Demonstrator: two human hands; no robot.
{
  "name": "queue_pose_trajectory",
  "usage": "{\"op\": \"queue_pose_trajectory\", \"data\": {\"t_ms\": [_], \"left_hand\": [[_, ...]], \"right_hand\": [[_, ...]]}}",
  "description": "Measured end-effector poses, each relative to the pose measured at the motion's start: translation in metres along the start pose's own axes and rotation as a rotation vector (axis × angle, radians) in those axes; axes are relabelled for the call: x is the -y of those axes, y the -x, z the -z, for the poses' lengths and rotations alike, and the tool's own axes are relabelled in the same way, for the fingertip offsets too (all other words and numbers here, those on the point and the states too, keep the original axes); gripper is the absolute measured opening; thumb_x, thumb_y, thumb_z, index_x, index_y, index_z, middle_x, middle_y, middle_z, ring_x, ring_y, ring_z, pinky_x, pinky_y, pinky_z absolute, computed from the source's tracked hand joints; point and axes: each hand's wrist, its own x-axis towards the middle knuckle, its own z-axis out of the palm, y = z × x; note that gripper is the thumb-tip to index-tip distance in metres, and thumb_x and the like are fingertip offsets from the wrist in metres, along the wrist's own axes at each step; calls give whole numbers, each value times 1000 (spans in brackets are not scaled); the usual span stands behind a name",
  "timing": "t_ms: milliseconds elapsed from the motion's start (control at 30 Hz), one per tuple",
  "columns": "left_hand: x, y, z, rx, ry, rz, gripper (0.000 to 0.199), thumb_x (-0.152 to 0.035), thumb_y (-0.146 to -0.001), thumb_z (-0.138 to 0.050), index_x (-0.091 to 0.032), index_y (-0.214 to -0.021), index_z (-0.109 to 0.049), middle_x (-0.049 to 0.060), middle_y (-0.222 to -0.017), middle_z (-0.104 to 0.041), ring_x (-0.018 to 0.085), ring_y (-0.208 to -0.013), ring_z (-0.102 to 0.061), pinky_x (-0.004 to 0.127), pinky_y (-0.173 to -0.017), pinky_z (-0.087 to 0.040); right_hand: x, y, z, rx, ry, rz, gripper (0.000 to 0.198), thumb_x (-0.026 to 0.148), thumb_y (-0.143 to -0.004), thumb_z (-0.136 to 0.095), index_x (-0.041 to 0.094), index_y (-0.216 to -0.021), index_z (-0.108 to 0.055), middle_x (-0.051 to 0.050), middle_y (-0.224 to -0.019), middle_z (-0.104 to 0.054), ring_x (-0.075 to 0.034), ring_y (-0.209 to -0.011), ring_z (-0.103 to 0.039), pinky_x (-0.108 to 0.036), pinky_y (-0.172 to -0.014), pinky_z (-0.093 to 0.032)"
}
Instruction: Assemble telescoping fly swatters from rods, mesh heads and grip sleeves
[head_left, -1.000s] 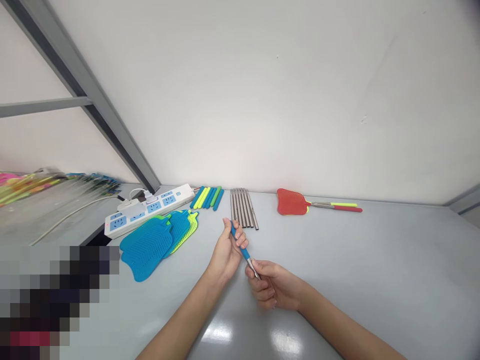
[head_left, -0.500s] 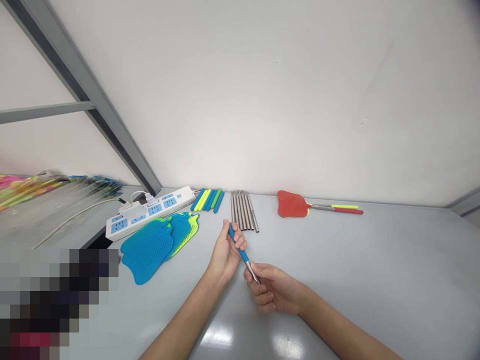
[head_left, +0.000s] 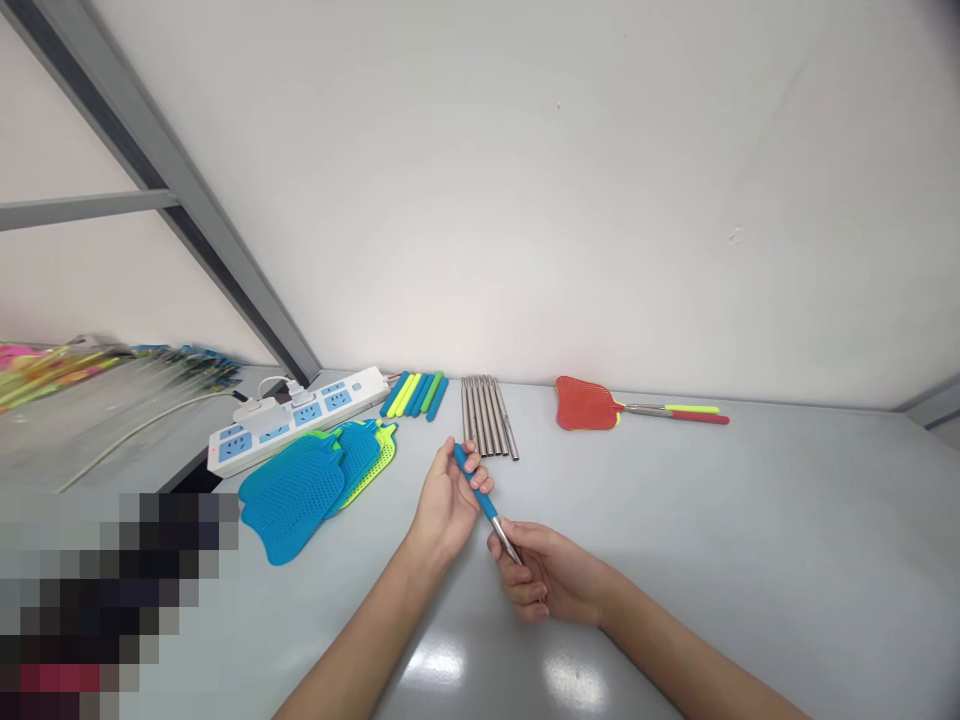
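My left hand (head_left: 441, 500) is closed round a blue handle sleeve (head_left: 486, 503), thumb along its upper end. From the sleeve's lower end runs a shiny metal rod (head_left: 505, 538), gripped by the fingers of my right hand (head_left: 551, 572); its far end is hidden in that hand. Just beyond my hands lies a row of metal rods (head_left: 489, 420). To their left are several blue, yellow and green handle sleeves (head_left: 415, 396). Blue and yellow-green fly swatter heads (head_left: 300, 495) overlap in a pile at the left. At the right rest fly swatters with a red head (head_left: 588, 404) on top.
A white power strip (head_left: 360, 385) with plugs and a cable (head_left: 142, 420) stands behind the swatter heads. Clear bags of colourful items (head_left: 112, 375) lie at far left. A grey metal frame (head_left: 225, 270) and a white wall (head_left: 562, 200) border the grey table (head_left: 712, 540).
The view has shifted slightly. Both hands keep their hold on the blue sleeve and the rod, with a little more of the rod showing between them.
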Motion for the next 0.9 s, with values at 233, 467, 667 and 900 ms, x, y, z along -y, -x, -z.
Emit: {"op": "queue_pose_trajectory", "data": {"t_ms": [233,467,667,900], "left_hand": [[-6,-2,-3,26,33,-125,15,-18,-79,-43,-11,-81,-56,0,-61,-47,9,-55,-48,21,-54,-43],[-9,2,-7,66,-20,-71,19,-16,-79,-42,-10,-87,-58,7,-77,-58,13,-68,-56,27,-65,-48],[-7,3,-9,31,-155,-130,22,-12,-77,-46,-10,-97,-55,12,-100,-58,16,-83,-58,26,-72,-47],[-3,-1,-5,33,-208,-138,19,-12,-79,-43,-10,-94,-55,14,-104,-56,19,-85,-58,27,-68,-49]], "right_hand": [[1,0,-3,-52,63,64,28,39,-80,-40,16,-67,-49,6,-47,-33,-5,-37,-26,-19,-37,-22],[0,-1,-5,-3,177,62,32,38,-80,-39,11,-80,-57,2,-50,-43,-6,-38,-31,-22,-40,-29],[3,1,-1,-2,20,-25,34,45,-81,-34,15,-73,-51,6,-50,-28,-4,-37,-19,-18,-35,-14],[3,1,-1,0,-14,-58,30,47,-80,-35,19,-74,-44,7,-52,-22,-5,-37,-15,-16,-34,-10]]}}
